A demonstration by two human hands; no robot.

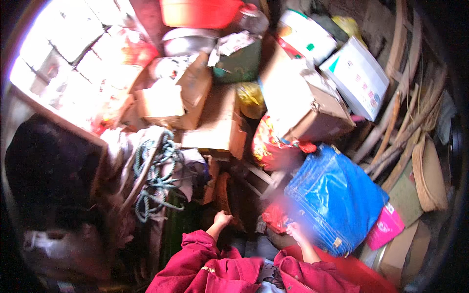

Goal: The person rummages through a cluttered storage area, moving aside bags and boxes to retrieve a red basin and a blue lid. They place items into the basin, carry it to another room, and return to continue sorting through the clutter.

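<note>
My left hand (222, 218) hovers low in the middle, its fingers curled; whether anything is inside them is hidden. Just beyond it is a reddish-brown curved piece (222, 188), and I cannot tell if the two touch. My right hand (298, 233) is blurred, beside a red plastic bag (275, 217) and the left edge of a folded blue tarpaulin (337, 197). Contact there is unclear. A coil of green rope (148, 175) hangs over a pole to the left of my left hand.
Cardboard boxes (216, 141) crowd the back, with a larger carton (318, 110) on the right. Behind them are a metal basin (188, 43) and a red tub (201, 13). Wooden poles (397, 143) lean at right. A bright window (69, 47) is at upper left.
</note>
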